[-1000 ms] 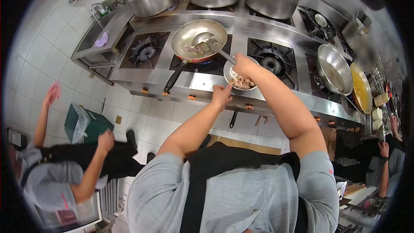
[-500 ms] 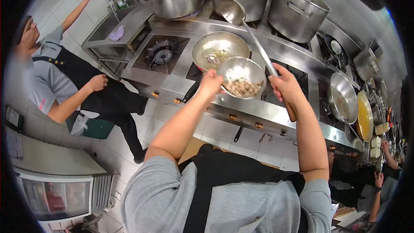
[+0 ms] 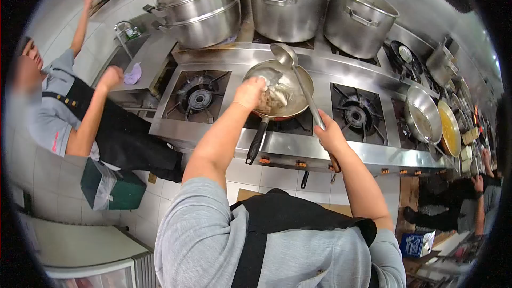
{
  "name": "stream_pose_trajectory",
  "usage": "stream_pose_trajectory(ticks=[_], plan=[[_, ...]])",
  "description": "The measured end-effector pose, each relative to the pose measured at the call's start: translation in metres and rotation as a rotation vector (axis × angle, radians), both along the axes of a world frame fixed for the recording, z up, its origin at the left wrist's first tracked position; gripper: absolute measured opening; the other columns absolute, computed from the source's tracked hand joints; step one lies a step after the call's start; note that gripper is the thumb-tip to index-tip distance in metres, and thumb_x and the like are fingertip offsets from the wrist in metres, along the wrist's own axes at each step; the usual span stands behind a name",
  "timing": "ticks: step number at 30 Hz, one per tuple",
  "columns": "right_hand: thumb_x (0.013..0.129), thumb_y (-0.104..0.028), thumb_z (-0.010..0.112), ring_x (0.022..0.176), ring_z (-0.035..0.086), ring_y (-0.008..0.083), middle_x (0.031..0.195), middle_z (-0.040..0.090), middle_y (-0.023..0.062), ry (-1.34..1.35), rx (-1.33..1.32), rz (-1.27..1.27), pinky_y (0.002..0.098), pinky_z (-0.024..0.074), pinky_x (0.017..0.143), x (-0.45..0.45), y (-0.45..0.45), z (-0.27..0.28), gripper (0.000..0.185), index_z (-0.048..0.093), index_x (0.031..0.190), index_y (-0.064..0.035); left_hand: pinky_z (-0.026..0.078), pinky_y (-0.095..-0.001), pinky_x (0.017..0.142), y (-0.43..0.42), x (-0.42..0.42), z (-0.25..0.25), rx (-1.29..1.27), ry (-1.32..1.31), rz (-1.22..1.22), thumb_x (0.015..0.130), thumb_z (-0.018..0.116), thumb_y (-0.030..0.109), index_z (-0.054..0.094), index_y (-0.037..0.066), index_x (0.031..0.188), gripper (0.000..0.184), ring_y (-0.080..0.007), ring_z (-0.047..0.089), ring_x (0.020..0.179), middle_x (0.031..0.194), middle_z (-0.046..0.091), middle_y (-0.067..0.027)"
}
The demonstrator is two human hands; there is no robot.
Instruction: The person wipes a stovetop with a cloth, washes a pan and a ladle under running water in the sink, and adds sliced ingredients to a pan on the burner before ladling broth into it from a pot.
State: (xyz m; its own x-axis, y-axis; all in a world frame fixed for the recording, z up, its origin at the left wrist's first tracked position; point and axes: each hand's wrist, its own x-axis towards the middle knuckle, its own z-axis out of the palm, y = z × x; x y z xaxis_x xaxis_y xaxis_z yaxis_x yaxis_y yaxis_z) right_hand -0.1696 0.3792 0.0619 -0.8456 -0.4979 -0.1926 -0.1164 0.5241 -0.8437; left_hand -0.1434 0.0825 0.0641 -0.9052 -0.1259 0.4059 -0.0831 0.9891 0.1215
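My left hand (image 3: 250,94) grips the rim of a metal bowl (image 3: 271,77), which is tilted over the frying pan (image 3: 298,101). Pale brown pieces of food (image 3: 273,100) are in the pan beneath the bowl, partly blurred. The pan sits on a burner with its black handle (image 3: 257,141) pointing toward me. In my right hand (image 3: 329,133) is the long handle of a ladle (image 3: 304,88), its round head raised above the pan's far rim.
Large steel pots (image 3: 288,13) line the back of the stove. Bare burners (image 3: 198,97) flank the pan. A co-worker (image 3: 80,112) stands at the left, one arm raised. Another person's arm (image 3: 480,202) shows at the far right, near a yellow pan (image 3: 449,128).
The bowl has moved from in front of the pan to over it and tipped, and food has gone into the pan. The ladle has lowered. The left co-worker's lower hand has risen.
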Motion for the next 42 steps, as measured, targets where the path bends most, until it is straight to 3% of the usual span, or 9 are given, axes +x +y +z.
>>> stream_pose_trajectory(ticks=[3, 5, 10, 15, 17, 19, 27, 35, 42], plan=[[0.079, -0.006, 0.053, 0.055, 0.052, 0.0135, 0.077, 0.057, 0.0069, 0.689, -0.153, 0.036, 0.0274, 0.0426, 0.051, -0.003, 0.009, -0.023, 0.053, 0.039, 0.130, -0.0075, 0.046, -0.0463, 0.067, -0.026, -0.001, 0.008, 0.161, 0.285, 0.115, 0.072, 0.052, 0.005, 0.047, 0.003, 0.079, 0.009, -0.0386, 0.055, 0.077, 0.080, 0.055, -0.0187], [0.078, -0.007, 0.054, 0.107, 0.053, 0.0296, 0.116, 0.054, 0.0224, 0.308, -0.125, -0.037, 0.0325, 0.0403, 0.088, 0.013, 0.015, 0.004, 0.055, 0.038, 0.130, -0.0046, 0.045, -0.0448, 0.066, -0.040, 0.001, 0.015, 0.206, 0.422, 0.120, 0.070, 0.054, 0.006, 0.044, 0.002, 0.075, 0.011, -0.0393, 0.054, 0.077, 0.074, 0.053, -0.0194], [0.082, -0.007, 0.053, 0.041, 0.040, 0.0080, 0.063, 0.049, 0.0004, -0.110, -0.256, -0.134, 0.0222, 0.0339, 0.037, 0.034, 0.014, 0.032, 0.051, 0.039, 0.131, -0.0106, 0.043, -0.0432, 0.065, -0.052, -0.002, 0.021, 0.451, 0.664, 0.237, 0.069, 0.053, 0.004, 0.041, 0.001, 0.072, 0.013, -0.0383, 0.052, 0.070, 0.069, 0.049, -0.0182], [0.084, -0.008, 0.051, 0.038, 0.037, 0.0069, 0.059, 0.045, -0.0013, -0.365, -0.412, -0.073, 0.0234, 0.0315, 0.032, 0.042, 0.025, 0.041, 0.050, 0.036, 0.132, -0.0123, 0.045, -0.0407, 0.059, -0.043, 0.001, 0.020, 0.701, 0.792, 0.224, 0.071, 0.051, 0.002, 0.040, 0.003, 0.074, 0.011, -0.0285, 0.052, 0.061, 0.067, 0.049, -0.0126], [0.085, -0.008, 0.050, 0.037, 0.036, 0.0061, 0.057, 0.043, -0.0021, -0.450, -0.470, -0.040, 0.0234, 0.0303, 0.031, 0.042, 0.033, 0.042, 0.050, 0.035, 0.132, -0.0128, 0.048, -0.0325, 0.049, -0.040, 0.008, 0.022, 1.433, 0.683, 0.381, 0.074, 0.049, -0.002, 0.042, 0.005, 0.083, 0.013, -0.0170, 0.057, 0.066, 0.074, 0.055, -0.0088], [0.085, -0.009, 0.050, 0.037, 0.037, 0.0059, 0.057, 0.043, -0.0019, -0.406, -0.414, -0.015, 0.0229, 0.0305, 0.030, 0.039, 0.046, 0.041, 0.050, 0.034, 0.132, -0.0122, 0.047, -0.0273, 0.044, -0.036, 0.035, 0.018, 1.557, 0.749, 0.378, 0.076, 0.050, 0.001, 0.041, 0.006, 0.088, 0.015, -0.0162, 0.055, 0.063, 0.078, 0.055, -0.0083], [0.079, -0.013, 0.056, 0.045, 0.047, 0.0148, 0.070, 0.055, 0.0107, 0.275, 0.131, 0.241, 0.0297, 0.0414, 0.043, -0.036, 0.069, 0.014, 0.053, 0.040, 0.128, -0.0026, 0.046, -0.0282, 0.047, -0.001, 0.185, -0.052, 1.632, 1.028, 0.599, 0.076, 0.049, 0.003, 0.038, 0.004, 0.085, 0.014, -0.0164, 0.050, 0.054, 0.070, 0.049, -0.0083], [0.081, -0.013, 0.049, 0.042, 0.044, 0.0141, 0.065, 0.053, 0.0093, -0.020, 0.149, 0.495, 0.0307, 0.0399, 0.040, -0.006, 0.056, 0.053, 0.050, 0.037, 0.128, -0.0031, 0.049, -0.0297, 0.046, 0.055, 0.235, -0.065, 1.615, 1.132, 0.798, 0.078, 0.047, 0.001, 0.033, 0.005, 0.082, 0.016, -0.0166, 0.047, 0.046, 0.061, 0.045, -0.0084], [0.080, -0.015, 0.051, 0.091, 0.057, 0.0363, 0.098, 0.057, 0.0276, 0.316, 0.352, 0.588, 0.0385, 0.0442, 0.080, 0.039, 0.087, 0.075, 0.059, 0.031, 0.133, -0.0024, 0.050, -0.0325, 0.050, 0.025, 0.239, -0.073, 1.663, 1.187, 0.750, 0.078, 0.048, 0.001, 0.032, 0.008, 0.082, 0.018, -0.0172, 0.048, 0.048, 0.064, 0.045, -0.0087]])
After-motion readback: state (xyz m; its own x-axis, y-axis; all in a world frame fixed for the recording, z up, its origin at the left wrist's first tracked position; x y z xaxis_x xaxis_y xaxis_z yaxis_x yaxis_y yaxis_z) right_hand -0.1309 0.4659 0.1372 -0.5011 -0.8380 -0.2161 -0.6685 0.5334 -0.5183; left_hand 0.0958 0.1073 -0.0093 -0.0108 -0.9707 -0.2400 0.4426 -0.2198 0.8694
